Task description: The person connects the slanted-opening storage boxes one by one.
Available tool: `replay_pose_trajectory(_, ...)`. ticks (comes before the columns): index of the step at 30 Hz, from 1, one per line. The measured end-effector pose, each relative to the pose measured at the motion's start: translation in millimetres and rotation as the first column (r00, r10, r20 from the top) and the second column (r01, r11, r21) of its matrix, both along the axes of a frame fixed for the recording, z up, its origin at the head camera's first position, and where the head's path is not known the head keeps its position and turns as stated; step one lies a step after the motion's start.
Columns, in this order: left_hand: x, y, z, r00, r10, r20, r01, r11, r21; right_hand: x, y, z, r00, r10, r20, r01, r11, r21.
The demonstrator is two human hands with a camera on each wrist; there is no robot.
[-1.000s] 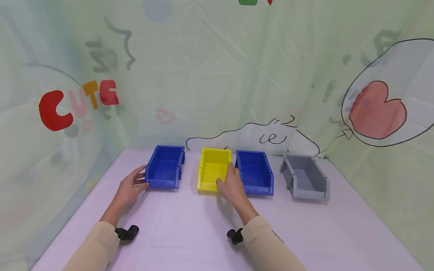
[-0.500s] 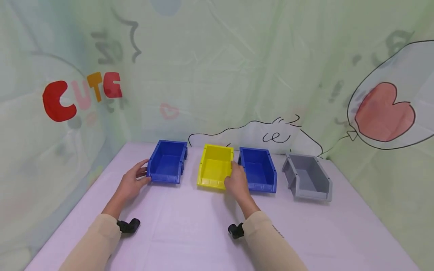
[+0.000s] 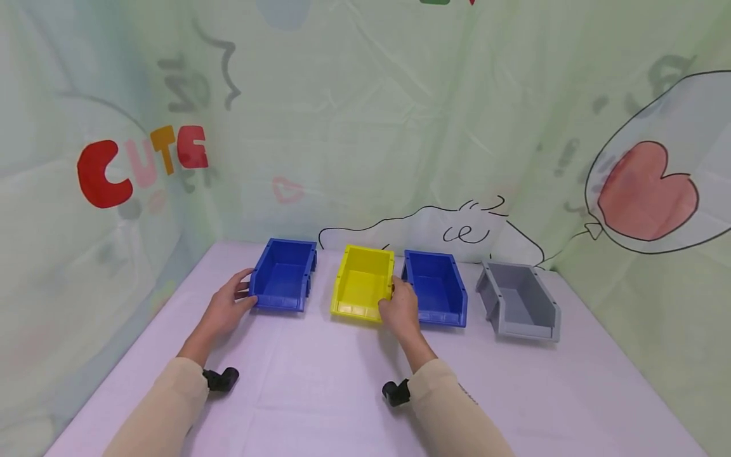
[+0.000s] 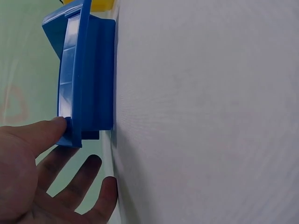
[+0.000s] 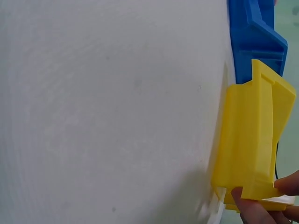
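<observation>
A blue open-fronted plastic storage bin (image 3: 283, 276) stands at the left of a row. My left hand (image 3: 224, 304) pinches its front left corner, thumb on the front lip and index finger against the side; the other fingers (image 4: 80, 179) spread apart off it. Beside it is a yellow bin (image 3: 362, 289), its front turned slightly left. My right hand (image 3: 401, 309) grips the yellow bin's front right corner, thumb on the front edge and fingers at the outer side, partly hidden in the head view. Each of these two bins shows a bare inside.
Just right of my right hand stands a second blue bin (image 3: 435, 289), with a grey bin (image 3: 521, 301) farther right. All stand on a table with a pale cloth (image 3: 320, 393). A printed curtain (image 3: 365, 127) hangs close behind and along both sides.
The yellow bin's front has swung a little to the left. My right thumb has moved from its front lip toward the right corner. The left hand keeps its place; the head view shifts slightly.
</observation>
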State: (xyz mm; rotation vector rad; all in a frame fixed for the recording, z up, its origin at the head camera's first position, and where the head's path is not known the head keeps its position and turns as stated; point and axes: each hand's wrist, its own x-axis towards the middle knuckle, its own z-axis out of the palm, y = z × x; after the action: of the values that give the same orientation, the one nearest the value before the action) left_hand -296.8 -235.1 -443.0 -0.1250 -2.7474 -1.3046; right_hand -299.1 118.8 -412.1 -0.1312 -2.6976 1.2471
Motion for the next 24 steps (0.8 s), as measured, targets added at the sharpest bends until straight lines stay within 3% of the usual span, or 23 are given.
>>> replay_pose_trajectory(15,0.3,-0.2,-1.2,1.000,0.005,-0.015,-0.005,1.000,-0.015,-3.9,0,5.1,1.000,0.000,-0.002,0.000,0.988,-0.156)
replay_pose_trajectory(24,-1.1,-0.5,-4.4,1.000,0.005,-0.011,-0.005,1.000,0.005,-8.1,-3,10.7,0.999,0.035,0.008,-0.031,0.962,-0.272)
